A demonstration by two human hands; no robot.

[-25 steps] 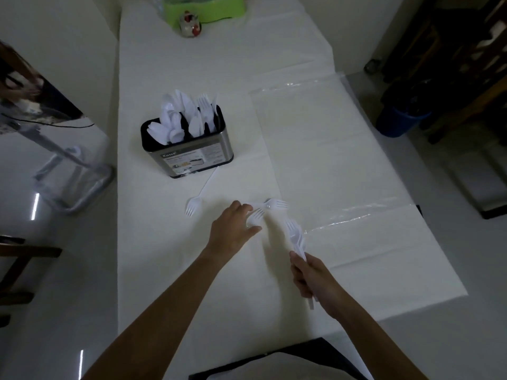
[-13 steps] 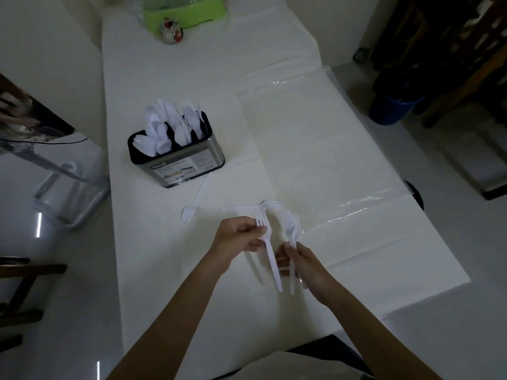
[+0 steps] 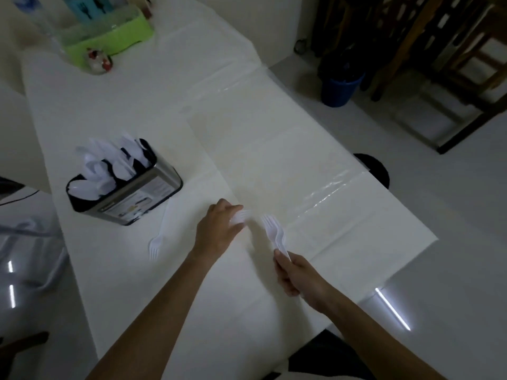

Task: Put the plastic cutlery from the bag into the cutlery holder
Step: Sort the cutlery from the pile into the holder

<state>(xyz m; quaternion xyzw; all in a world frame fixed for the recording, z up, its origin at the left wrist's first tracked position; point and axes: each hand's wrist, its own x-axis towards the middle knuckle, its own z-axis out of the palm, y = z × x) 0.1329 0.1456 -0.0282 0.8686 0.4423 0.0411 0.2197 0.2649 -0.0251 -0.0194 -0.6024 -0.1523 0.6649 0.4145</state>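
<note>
Plastic forks [image 3: 273, 234]: bundle, tines pointing far, above the near table [image 3: 123, 283].
Right hand [image 3: 297, 278]: fingers curled round the bundle's handles.
Left hand [image 3: 216, 231]: on a blurred white piece [image 3: 241, 216], possibly a fork; grip cannot be told.
Cutlery holder [image 3: 123, 204]: far left, upright, cutlery inside.
Loose fork [image 3: 155, 244]: flat, just near of the holder.
Clear bag [image 3: 274, 160]: flat, right.

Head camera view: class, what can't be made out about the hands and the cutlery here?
All in the head view:
1) The left hand: its back hides the fingers; the white piece under them is blurred, so kind and grip are unclear.
2) The white plastic forks in the right hand: handles hidden inside that hand; overlapping, count unclear.
3) The steel cutlery holder: label too small to read.
</note>
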